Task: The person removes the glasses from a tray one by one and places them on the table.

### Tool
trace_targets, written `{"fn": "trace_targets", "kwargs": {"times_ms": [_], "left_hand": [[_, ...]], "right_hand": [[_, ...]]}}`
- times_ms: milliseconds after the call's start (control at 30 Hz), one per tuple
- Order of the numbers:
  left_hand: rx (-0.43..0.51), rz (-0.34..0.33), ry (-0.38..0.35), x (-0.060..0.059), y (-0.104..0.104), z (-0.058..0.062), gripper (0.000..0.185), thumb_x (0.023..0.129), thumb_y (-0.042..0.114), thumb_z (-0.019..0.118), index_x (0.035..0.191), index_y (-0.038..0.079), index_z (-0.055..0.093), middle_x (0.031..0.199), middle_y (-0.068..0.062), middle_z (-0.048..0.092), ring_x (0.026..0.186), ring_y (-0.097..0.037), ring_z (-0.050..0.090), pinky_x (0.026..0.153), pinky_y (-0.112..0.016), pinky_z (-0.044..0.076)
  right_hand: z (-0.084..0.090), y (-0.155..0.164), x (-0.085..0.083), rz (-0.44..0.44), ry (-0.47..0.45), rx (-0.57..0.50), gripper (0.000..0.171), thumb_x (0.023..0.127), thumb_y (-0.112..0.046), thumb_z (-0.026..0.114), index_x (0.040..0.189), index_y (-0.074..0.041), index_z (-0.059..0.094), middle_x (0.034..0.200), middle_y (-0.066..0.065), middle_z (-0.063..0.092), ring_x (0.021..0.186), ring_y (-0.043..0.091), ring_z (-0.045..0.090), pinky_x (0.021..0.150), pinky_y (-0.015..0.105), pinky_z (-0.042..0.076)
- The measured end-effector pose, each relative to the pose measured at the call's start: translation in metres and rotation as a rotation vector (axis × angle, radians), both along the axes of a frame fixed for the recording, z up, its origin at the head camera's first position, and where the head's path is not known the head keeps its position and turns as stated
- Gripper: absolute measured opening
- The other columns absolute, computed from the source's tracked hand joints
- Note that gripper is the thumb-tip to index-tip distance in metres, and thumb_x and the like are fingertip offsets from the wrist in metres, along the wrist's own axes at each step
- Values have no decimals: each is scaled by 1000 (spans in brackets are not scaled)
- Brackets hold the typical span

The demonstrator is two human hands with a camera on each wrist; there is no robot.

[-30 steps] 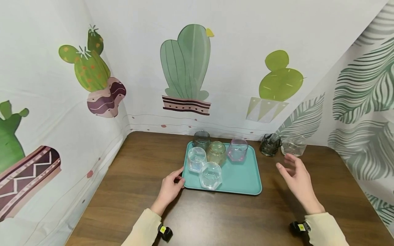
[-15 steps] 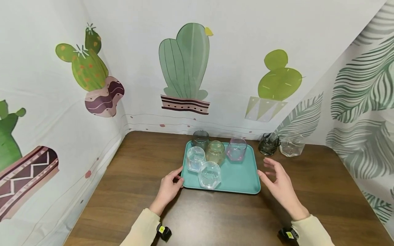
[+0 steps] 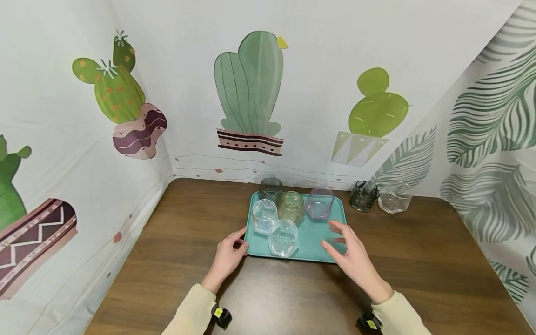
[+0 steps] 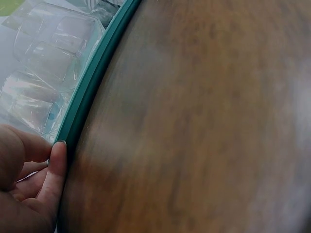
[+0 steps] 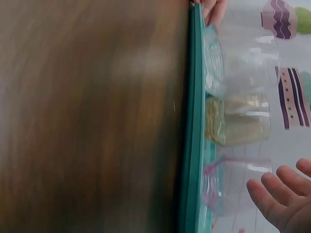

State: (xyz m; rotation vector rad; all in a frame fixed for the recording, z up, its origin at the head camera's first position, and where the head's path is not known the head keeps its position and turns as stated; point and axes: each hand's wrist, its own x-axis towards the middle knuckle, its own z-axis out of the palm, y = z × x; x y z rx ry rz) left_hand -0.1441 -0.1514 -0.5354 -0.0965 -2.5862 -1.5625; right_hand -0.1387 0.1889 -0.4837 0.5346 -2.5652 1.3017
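My left hand (image 3: 228, 253) holds the front left corner of a teal tray (image 3: 311, 237); its thumb presses the rim (image 4: 82, 97) in the left wrist view. Several hexagonal-based glasses stand on the tray: a dark grey one (image 3: 271, 188), an amber one (image 3: 291, 207), a pinkish one (image 3: 320, 203) and clear ones, such as the glass (image 3: 283, 239) at the front. Over the tray's right part hovers my right hand (image 3: 356, 258), fingers spread and holding nothing. The right wrist view has that hand (image 5: 286, 199) beside the pinkish glass (image 5: 238, 182), apart from it.
A black glass (image 3: 364, 196) and a clear glass (image 3: 395, 197) stand on the brown wooden table (image 3: 293, 293), right of the tray near the back edge. A white cloth (image 3: 318, 93) printed with cacti hangs behind.
My right hand has moved left, from in front of the clear glass on the table to over the tray's right part. My left hand stays at the tray's corner.
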Motion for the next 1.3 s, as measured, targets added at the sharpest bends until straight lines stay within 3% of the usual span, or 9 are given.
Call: {"fn": "trace_targets", "kwargs": {"times_ms": [400,733,1067,1300], "left_hand": [[-8,-1,-23,1,1,0,46,86,3,63,132,8,55,97,-11,62,61,-8,62,56,-20,55],[-3,1,-15,0,1,1,46,86,2,63,131,8,56,98,-12,62,61,-9,62,55,-20,55],[2,1,-53,-4,1,2,45,87,5,63,131,12,57,98,-10,62,62,-10,63,57,-20,55],[0,-1,-64,-3,-1,0,46,87,5,63,132,13,56,102,-11,62,64,-11,63,57,-21,55]], "right_hand": [[-5,-33,2,89,-23,64,61,86,-42,64,138,-23,38,130,5,48,114,24,53,85,39,53],[-14,-64,0,135,-19,134,76,83,-49,65,140,-9,36,134,8,44,118,26,50,90,42,50],[-15,-74,-4,94,-112,143,84,80,-57,64,143,-10,33,135,10,44,120,20,46,96,41,46],[-26,-81,-9,94,-83,126,84,80,-55,65,143,-11,32,134,10,44,121,21,46,99,42,44]]}}
